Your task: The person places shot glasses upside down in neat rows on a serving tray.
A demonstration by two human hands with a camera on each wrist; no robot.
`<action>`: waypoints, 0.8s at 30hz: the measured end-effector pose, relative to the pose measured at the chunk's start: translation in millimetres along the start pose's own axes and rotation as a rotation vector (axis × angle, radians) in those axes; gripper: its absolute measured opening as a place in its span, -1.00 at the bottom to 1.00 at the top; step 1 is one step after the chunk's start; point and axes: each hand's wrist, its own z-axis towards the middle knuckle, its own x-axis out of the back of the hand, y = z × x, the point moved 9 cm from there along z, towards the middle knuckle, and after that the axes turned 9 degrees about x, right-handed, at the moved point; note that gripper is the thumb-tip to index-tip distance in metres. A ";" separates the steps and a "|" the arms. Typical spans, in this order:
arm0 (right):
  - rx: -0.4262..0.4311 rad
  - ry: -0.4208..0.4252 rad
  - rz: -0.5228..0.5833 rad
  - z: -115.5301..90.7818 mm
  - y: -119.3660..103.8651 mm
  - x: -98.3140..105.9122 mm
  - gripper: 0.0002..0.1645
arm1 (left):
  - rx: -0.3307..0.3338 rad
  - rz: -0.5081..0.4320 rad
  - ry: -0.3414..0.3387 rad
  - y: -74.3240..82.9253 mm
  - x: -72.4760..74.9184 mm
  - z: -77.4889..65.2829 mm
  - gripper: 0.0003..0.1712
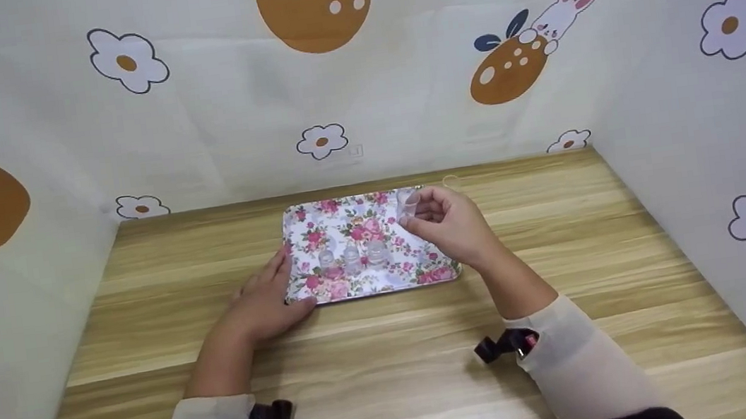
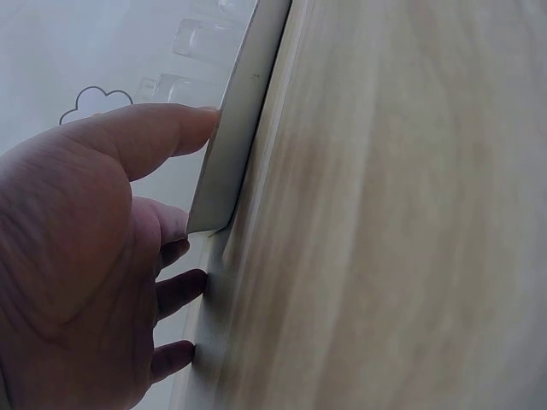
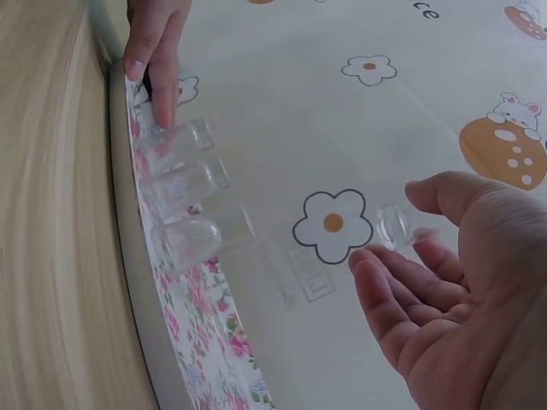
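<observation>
A floral tray [image 1: 354, 286] with pink roses lies on the wooden table. Three small clear glasses, among them a rightmost glass [image 1: 377, 253], stand in a row on its front half. My left hand [image 1: 262, 305] rests at the tray's front left corner, the thumb at the front rim and the extended fingers along the left side. Over the tray's back right part, my right hand [image 1: 451, 221] holds another small clear glass [image 3: 393, 226] between thumb and fingers. In the right wrist view the standing glasses [image 3: 201, 239] are farther toward the left hand.
A pale cloth wall [image 1: 228, 127] with flowers and rabbits surrounds the table [image 1: 378, 365] at the back and sides. Behind the right hand, a thin clear ring shape [image 1: 450, 180] shows near the table's back edge. Black wrist cameras sit at both sleeves.
</observation>
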 end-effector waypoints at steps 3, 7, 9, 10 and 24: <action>0.006 -0.008 0.051 -0.1 2.0 -3.6 -0.68 | 0.000 -0.001 -0.002 0.1 -0.1 0.3 0.19; 0.017 -0.005 0.026 -0.2 3.3 -4.8 -0.66 | -0.001 -0.005 -0.005 0.5 -0.1 0.6 0.18; 0.019 0.007 0.002 -0.3 3.9 -3.7 -0.65 | -0.005 -0.008 -0.007 1.1 -0.1 0.5 0.18; 0.017 0.016 -0.012 -0.3 4.6 -2.9 -0.64 | -0.006 -0.010 -0.008 1.5 0.1 0.4 0.18; 0.081 0.015 -0.117 3.2 9.2 -4.0 -0.56 | -0.012 -0.011 -0.003 1.7 0.8 0.4 0.18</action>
